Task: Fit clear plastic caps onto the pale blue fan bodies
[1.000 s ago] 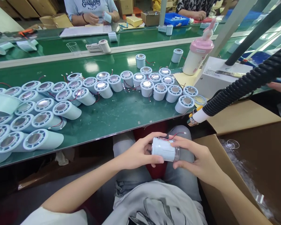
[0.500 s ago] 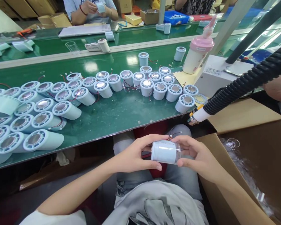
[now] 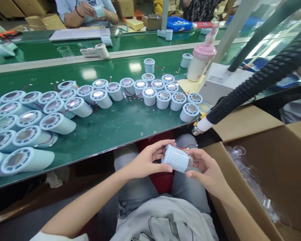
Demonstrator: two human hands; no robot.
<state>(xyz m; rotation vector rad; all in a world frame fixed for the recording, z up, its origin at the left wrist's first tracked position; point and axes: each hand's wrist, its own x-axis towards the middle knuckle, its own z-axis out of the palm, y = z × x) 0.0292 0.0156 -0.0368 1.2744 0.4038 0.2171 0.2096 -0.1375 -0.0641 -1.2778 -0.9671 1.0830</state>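
Above my lap, a light blue plastic cylinder (image 3: 177,158) is held tilted between both hands, with a clear plastic sleeve (image 3: 190,163) around it that extends past its right end. My left hand (image 3: 150,160) grips the cylinder's left end, thumb in front and fingers behind. On the right end, my right hand (image 3: 205,167) has its thumb and fingers around the clear sleeve. Thin red and black wires (image 3: 188,147) stick out behind the cylinder. Many similar blue cylinders with round metal discs on their ends, such as this one (image 3: 58,123), crowd the green table.
The green table (image 3: 120,124) ends just beyond my hands. A black flexible hose (image 3: 237,87) with a metal nozzle reaches in from the right, above a cardboard box (image 3: 278,167) of clear plastic parts. A pink-lidded bottle (image 3: 200,60) stands near a grey box. Another person (image 3: 87,13) sits opposite.
The cylinder has tilted, its left end now higher and its right end lower, with its end disc more visible. Both hands still hold it. The view has shifted slightly to the right.
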